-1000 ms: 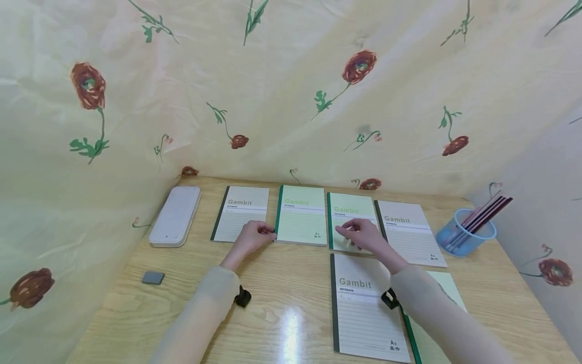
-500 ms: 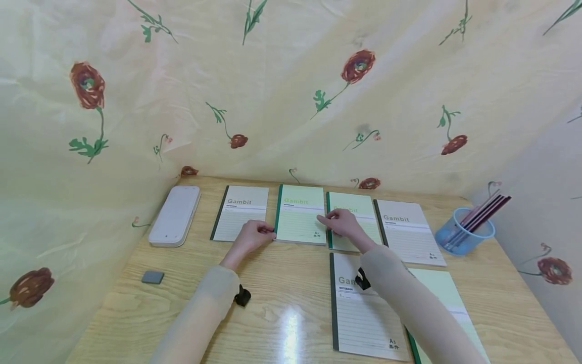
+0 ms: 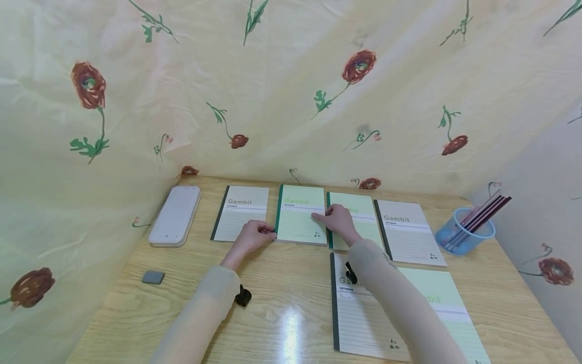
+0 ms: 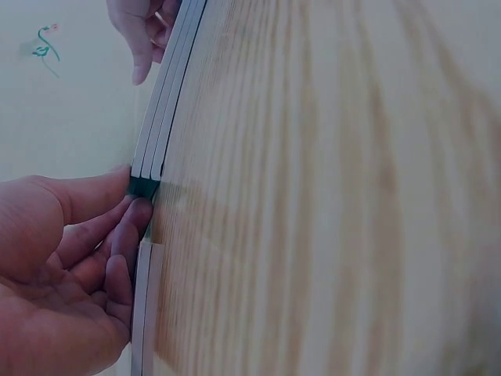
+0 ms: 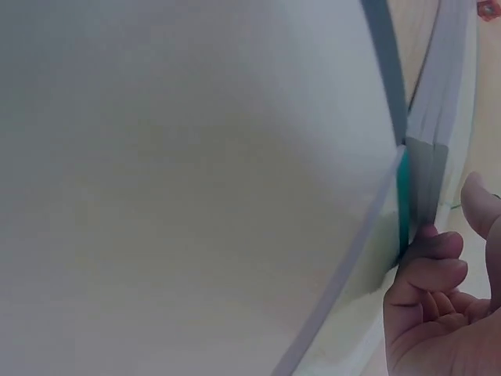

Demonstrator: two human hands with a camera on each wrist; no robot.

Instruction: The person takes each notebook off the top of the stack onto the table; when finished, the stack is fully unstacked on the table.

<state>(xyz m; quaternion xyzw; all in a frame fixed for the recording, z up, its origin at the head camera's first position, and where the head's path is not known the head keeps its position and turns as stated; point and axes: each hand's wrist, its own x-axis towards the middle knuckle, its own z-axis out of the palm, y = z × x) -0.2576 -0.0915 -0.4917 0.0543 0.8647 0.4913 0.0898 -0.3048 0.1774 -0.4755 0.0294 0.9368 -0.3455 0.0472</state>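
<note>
A stack of notebooks with a pale green cover (image 3: 300, 227) lies in the back row, its layers showing edge-on in the left wrist view. My left hand (image 3: 254, 235) pinches its lower left corner, thumb and a curled finger at the green spine (image 4: 144, 187). On the opposite side, my right hand (image 3: 338, 222) has its thumb over the cover and its curled fingers against the right edge. Partly under that hand is another green notebook (image 3: 359, 202). A grey notebook (image 3: 241, 215) lies just left of the stack.
Another grey notebook (image 3: 411, 235) ends the row, before a blue pen cup (image 3: 465, 232). Nearer me lie a larger grey notebook (image 3: 364, 323) and a green one (image 3: 454, 308), partly under my right forearm. A white case (image 3: 175, 215) and a small grey block (image 3: 152, 277) are left.
My right hand has moved left from over the neighbouring green notebook to the right edge of the green stack. My left hand has stayed at the stack's lower left corner.
</note>
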